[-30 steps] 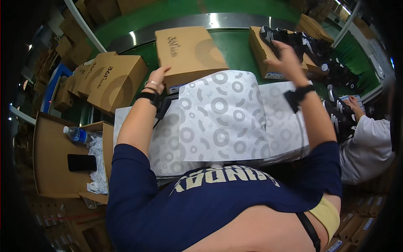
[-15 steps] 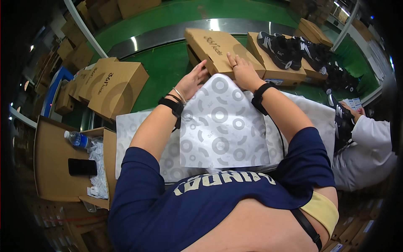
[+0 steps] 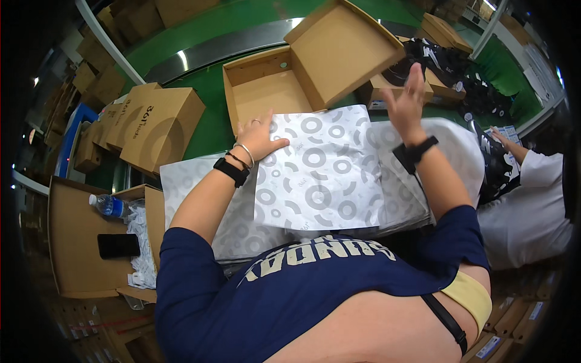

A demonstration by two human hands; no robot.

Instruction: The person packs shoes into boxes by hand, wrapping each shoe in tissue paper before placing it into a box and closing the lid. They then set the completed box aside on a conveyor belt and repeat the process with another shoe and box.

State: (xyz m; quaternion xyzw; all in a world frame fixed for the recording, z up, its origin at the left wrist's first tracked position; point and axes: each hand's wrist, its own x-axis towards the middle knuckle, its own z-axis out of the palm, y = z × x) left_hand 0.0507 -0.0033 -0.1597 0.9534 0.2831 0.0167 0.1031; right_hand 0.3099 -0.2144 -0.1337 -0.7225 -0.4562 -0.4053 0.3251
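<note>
Cardboard box (image 3: 272, 97), open just beyond left hand (image 3: 261, 138), that hand's fingers spread by patterned paper (image 3: 318, 175), right hand (image 3: 407, 104) loosely open, empty

The middle is bright, but the corners are black and the sides look bendy. White spots shine on the metal strip (image 3: 233, 46).

Open box (image 3: 266, 100) partly hidden behind patterned sheet (image 3: 318, 172); co-worker (image 3: 523, 221) cut off at right.

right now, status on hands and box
Left hand spread at patterned paper; right hand raised, open. Cardboard box open, lid up. Paper in front of it.
</note>
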